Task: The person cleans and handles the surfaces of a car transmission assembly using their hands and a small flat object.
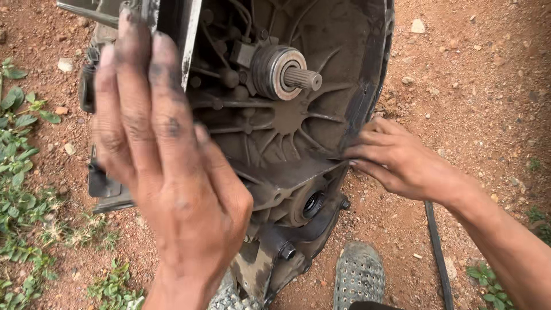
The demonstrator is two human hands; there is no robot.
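A large grey metal gearbox housing (287, 123), dirty and ribbed inside, stands on red dirt in the head view. A splined shaft (304, 77) sticks out of a round bearing collar (278, 72) near its top. My left hand (163, 172), smeared with black grease, is flat with fingers together, raised close to the camera and resting against the housing's left part. My right hand (399, 161) has its fingertips on the housing's right rim, at a thin edge. Neither hand grips a loose object.
Red gravelly ground (476, 74) surrounds the housing. Green weeds (23, 161) grow at the left. A grey perforated shoe (359, 275) shows at the bottom, and a black strap (437, 252) lies on the dirt to its right.
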